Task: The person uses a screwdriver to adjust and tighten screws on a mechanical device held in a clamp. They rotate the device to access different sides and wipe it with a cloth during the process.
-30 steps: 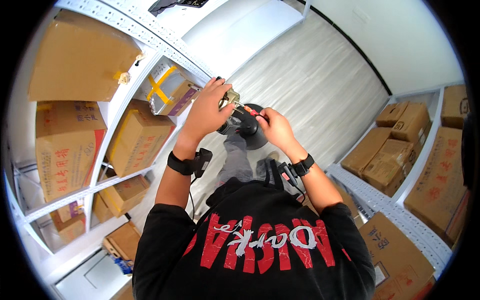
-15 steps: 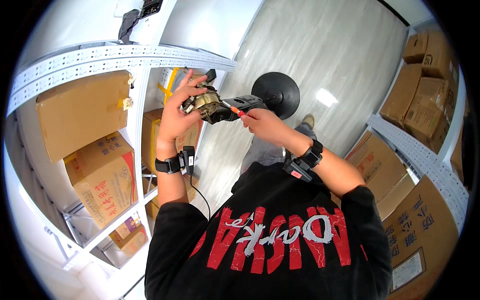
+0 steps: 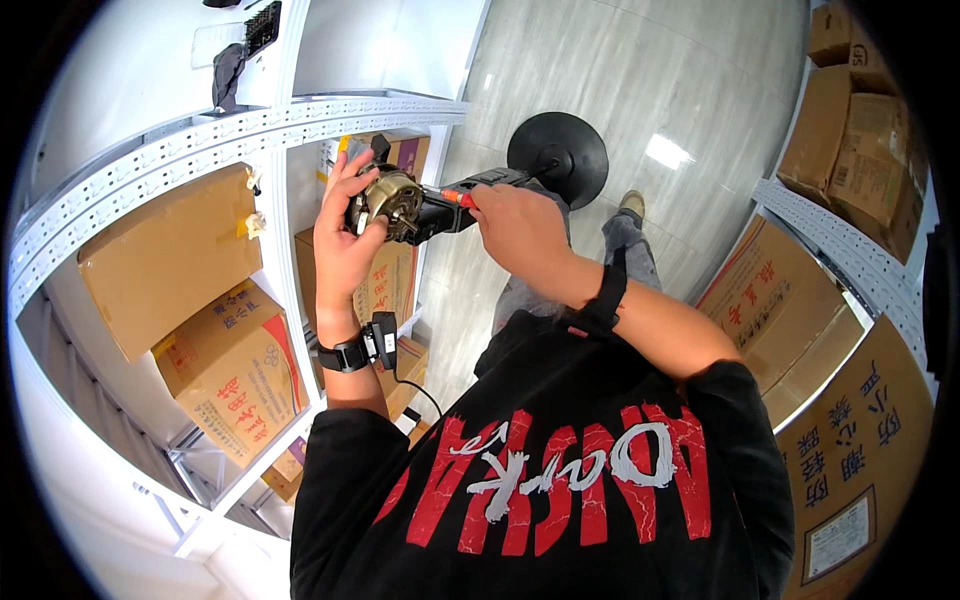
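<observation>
My left hand grips a metal motor with a brass-coloured housing and dark parts. It is joined to a black stand leading to a round black base on the floor, apparently a fan's. My right hand is closed on a screwdriver with a red-orange handle, its tip pointed at the motor's right side. My fingertips on the right are partly hidden. My legs and a shoe show beside the base.
A white metal rack with cardboard boxes stands at left, a small black case and dark cloth at upper left. Another rack with cartons stands at right. Grey floor lies beyond.
My view has turned. The motor and left hand have shifted left in the picture, and my right hand has moved nearer them, still holding the screwdriver. More of the black base shows.
</observation>
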Demonstrator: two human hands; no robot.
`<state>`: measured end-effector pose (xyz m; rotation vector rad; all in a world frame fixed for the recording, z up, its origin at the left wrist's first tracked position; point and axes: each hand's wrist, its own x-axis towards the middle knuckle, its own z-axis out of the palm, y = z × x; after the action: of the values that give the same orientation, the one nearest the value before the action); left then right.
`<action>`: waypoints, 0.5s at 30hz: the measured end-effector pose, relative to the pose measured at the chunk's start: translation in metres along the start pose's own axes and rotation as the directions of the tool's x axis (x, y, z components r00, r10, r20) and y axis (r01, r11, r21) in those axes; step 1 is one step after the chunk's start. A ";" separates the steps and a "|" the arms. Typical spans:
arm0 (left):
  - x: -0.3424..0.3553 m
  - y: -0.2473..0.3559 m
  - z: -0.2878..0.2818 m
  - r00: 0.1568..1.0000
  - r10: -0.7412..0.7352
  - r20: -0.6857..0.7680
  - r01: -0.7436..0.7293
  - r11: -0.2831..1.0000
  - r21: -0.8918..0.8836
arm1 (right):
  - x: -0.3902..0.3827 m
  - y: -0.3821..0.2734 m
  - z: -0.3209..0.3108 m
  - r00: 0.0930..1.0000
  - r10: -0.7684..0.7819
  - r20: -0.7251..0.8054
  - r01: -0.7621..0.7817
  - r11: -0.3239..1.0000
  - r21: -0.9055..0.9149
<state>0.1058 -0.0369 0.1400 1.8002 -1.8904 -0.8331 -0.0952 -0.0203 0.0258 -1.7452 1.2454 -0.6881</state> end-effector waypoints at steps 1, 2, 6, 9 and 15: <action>0.000 0.002 0.001 1.000 -0.005 -0.010 0.005 1.000 0.002 | 0.002 0.003 0.000 0.999 -0.038 -0.029 0.037 0.999 -0.033; 0.001 0.004 0.002 1.000 -0.011 -0.021 0.011 1.000 0.003 | 0.005 0.005 -0.001 0.995 -0.077 -0.055 0.073 0.995 -0.066; 0.001 0.003 0.005 0.998 -0.028 -0.061 0.030 0.999 0.033 | 0.006 0.000 0.000 0.990 -0.090 -0.105 0.088 0.996 -0.030; 0.005 0.010 0.007 0.997 -0.035 -0.073 0.041 0.996 0.082 | 0.008 0.007 0.014 0.999 0.025 -0.034 -0.022 0.996 0.088; 0.006 0.005 0.003 0.996 -0.025 -0.084 0.034 0.994 0.105 | 0.037 0.013 -0.018 0.961 0.068 0.268 -0.093 0.993 0.079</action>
<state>0.0992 -0.0425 0.1399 1.8993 -1.8928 -0.6682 -0.1028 -0.0623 0.0211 -1.6410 1.0769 -0.4396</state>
